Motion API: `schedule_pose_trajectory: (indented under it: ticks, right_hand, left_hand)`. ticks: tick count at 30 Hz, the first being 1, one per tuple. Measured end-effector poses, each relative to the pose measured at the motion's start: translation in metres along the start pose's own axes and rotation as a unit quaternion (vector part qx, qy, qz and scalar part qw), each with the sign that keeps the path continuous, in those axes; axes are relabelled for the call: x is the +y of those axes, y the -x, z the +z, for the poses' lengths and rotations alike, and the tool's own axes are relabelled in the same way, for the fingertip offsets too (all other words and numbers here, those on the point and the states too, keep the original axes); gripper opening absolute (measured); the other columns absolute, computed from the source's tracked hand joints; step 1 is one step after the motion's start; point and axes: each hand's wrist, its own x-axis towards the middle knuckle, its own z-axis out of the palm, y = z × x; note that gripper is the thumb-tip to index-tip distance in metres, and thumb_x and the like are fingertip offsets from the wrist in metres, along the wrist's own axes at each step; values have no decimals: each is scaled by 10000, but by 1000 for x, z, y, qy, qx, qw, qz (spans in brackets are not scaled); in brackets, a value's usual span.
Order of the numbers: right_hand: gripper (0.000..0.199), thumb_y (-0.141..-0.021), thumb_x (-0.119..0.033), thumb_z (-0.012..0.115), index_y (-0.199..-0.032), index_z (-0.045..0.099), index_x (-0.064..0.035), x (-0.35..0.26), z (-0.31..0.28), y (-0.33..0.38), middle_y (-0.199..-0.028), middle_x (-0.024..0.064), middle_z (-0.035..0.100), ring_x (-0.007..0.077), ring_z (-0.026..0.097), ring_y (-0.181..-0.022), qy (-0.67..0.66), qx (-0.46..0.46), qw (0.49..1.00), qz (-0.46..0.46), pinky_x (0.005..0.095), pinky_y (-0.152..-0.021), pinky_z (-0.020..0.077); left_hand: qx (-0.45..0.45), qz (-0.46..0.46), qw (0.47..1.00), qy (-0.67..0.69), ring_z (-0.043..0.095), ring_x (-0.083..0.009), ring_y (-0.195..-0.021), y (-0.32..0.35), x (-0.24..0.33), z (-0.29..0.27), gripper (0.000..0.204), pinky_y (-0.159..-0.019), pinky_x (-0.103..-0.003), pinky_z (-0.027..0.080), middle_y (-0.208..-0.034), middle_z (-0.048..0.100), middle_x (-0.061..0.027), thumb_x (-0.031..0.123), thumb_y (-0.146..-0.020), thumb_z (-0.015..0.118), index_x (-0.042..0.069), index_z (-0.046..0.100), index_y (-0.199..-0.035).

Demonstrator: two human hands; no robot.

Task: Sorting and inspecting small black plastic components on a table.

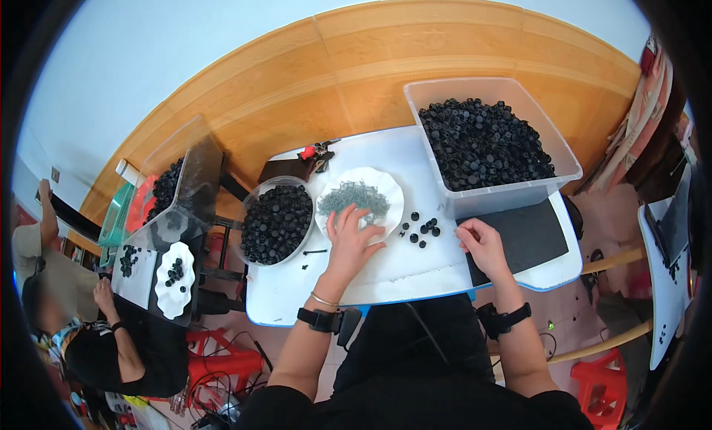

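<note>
Centre frame, the left hand point(350, 241) spreads its fingers over a white plate point(391, 186) of small grey pieces point(354, 196); the right hand point(482, 244), fingers curled together, rests beside scattered black caps point(421, 230).

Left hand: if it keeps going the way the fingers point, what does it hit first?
The left hand points up-table, fingertips already at the rim of the white plate. First contact would likely be the pile of small grey-green metal parts on it; whether the fingers already touch them is unclear.
</note>
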Motion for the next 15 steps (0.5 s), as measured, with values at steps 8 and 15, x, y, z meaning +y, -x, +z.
schedule_pose_trajectory:
  ticks: [8, 15]
  right_hand:
    - [110, -870, -101, 609, -870, 627, 8, 7, -3, 0, -693, 28, 604, 67, 567, -594, -8, 19, 1000, -13, 206, -531, 462]
    - [110, -875, -103, 606, -872, 624, 5, 8, -1, -3, -698, 20, 597, 66, 568, -603, -23, 2, 1000, -16, 203, -531, 461]
  left_hand:
    - [22, 14, 998, 48, 418, -311, -1177, -21, 24, 2, 281, -980, -499, 253, -1158, 507, -88, 207, -689, 747, 174, 660, -954]
    - [-22, 104, 994, -21, 529, -190, -848, -29, 38, 19, 197, -749, -329, 392, -847, 593, 1, 65, -733, 554, 105, 652, -900]
